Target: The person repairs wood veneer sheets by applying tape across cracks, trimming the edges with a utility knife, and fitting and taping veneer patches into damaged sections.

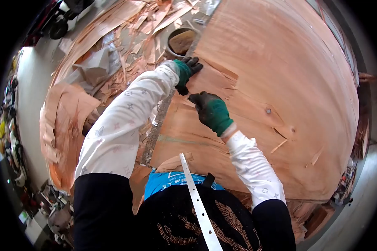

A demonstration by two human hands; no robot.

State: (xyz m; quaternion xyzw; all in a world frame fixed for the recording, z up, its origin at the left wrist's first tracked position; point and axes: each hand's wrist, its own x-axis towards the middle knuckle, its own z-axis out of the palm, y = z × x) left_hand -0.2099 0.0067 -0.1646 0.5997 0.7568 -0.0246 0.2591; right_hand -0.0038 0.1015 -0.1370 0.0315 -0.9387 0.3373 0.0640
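Note:
A large sheet of reddish wood veneer lies before me, with a knot, a dark split and a few loose slivers on it. My left hand, in a green glove with dark palm and fingers, rests at the sheet's left edge, its fingers stretched over a smaller veneer piece. The right end of that piece is ragged. Just below and to the right, my right hand, gloved the same way, is closed with its fingertips towards the left hand. Whatever its fingers may hold is hidden.
A grey strip runs along the sheet's left edge. Beyond it stand a round pot with brown contents and scattered veneer scraps. A curved veneer offcut lies at left. A white perforated strap hangs down my front.

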